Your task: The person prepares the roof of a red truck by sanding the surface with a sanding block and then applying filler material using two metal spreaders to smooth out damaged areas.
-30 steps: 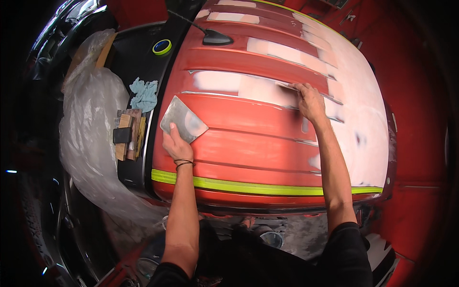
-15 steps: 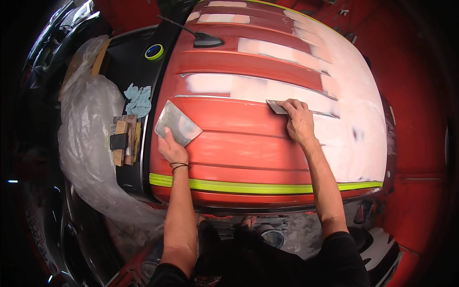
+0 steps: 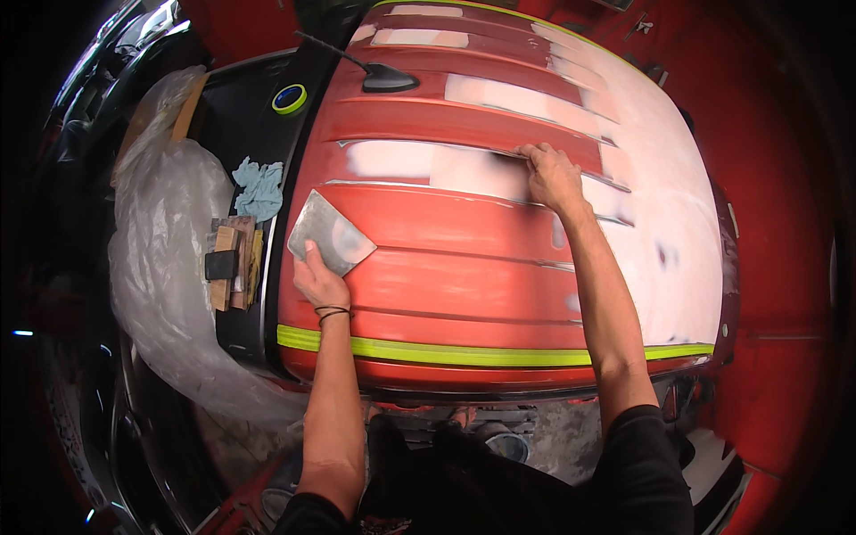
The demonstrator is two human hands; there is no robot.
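Observation:
My left hand grips a flat, square grey plate by its near edge, thumb on top. A paler smear of paste lies on the plate's right part. The plate is over the left end of a red ribbed car roof. Farther right, my right hand is closed on a small metal spreader, dark and blurred by motion. It is over a whitish filled strip between two ribs. Whether the spreader touches the roof I cannot tell.
Lime-green tape runs along the roof's near edge. A black antenna rises at the far left. On the black panel lie a tape roll, a blue-green cloth and wooden blocks. Plastic sheeting hangs beside them.
My right hand has moved away from me with the spreader, from one rib to the filled strip beyond. My left hand and the plate have hardly moved.

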